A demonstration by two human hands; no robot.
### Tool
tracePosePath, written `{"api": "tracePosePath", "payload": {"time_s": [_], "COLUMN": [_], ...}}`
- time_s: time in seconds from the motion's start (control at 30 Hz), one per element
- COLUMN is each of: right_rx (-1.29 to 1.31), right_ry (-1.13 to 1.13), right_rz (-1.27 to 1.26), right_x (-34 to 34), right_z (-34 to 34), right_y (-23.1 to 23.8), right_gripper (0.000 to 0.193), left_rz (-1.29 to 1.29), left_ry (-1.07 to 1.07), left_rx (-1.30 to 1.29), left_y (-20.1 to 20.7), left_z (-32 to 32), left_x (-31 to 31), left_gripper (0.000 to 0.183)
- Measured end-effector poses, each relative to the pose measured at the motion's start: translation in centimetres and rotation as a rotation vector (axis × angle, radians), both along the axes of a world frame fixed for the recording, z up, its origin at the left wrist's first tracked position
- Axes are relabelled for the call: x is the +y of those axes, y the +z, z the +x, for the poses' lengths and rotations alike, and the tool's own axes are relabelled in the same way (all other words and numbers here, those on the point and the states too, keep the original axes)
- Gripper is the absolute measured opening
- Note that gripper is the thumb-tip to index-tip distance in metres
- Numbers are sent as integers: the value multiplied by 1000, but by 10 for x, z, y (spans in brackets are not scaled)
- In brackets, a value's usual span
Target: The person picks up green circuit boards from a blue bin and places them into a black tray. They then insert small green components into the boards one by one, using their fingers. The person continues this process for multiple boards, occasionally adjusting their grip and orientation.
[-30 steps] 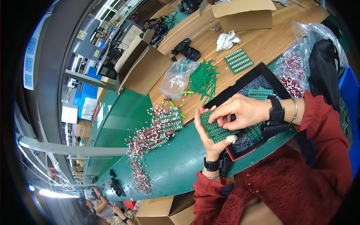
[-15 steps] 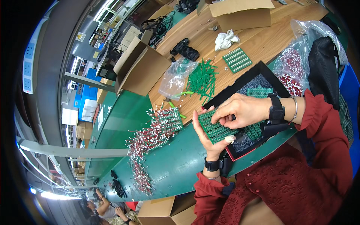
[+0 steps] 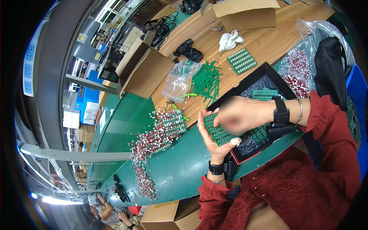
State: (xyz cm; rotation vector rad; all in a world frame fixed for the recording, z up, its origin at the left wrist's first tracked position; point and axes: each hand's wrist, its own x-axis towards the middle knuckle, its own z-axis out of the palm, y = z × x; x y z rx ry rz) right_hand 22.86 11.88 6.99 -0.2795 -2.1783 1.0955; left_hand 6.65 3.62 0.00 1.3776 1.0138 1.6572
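Observation:
My left hand (image 3: 216, 147) grips a green circuit board panel (image 3: 220, 136) by its edges, with the thumb on the near side and the fingers along the far left side. Over the panel's upper right part lies my right hand (image 3: 239, 115), one fingertip against the board. A blur covers most of its fingers, so what they hold, if anything, does not show. Beneath both hands is a black tray (image 3: 239, 158) holding small dark grey parts and more green board panels (image 3: 265, 94).
Left of the tray, red-and-white wired parts (image 3: 147, 153) spill over another board. Beyond lie green strips (image 3: 207, 79), a clear bag (image 3: 180, 80), green-handled pliers (image 3: 180, 111), a board panel (image 3: 242, 61) and a white cloth (image 3: 231, 40). Cardboard boxes (image 3: 249, 19) stand farther back. Another person (image 3: 111, 214) sits lower left.
My right hand has shifted very slightly to the left over the board, its fingers now blurred. The left hand and the panel have barely moved.

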Motion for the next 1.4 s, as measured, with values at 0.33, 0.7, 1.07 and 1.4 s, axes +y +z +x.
{"api": "tracePosePath", "payload": {"time_s": [0.33, 0.7, 1.07, 1.4], "right_rx": [-41, -131, -152, -67], "right_ry": [0, -16, 1, -56], "right_rz": [-87, -11, -15, 77], "right_x": [6, 10, 9, 2], "right_z": [7, 14, 15, 8], "right_y": [2, 5, 9, 1], "right_gripper": [32, 37, 32, 22], "left_rz": [29, 45, 44, 78], "left_ry": [43, 75, 70, 82], "left_rx": [-136, -119, -133, -139], "left_y": [3, 3, 3, 3], "left_z": [6, 6, 7, 7], "left_x": [1, 2, 2, 5], "left_gripper": [136, 137, 136, 141]}}
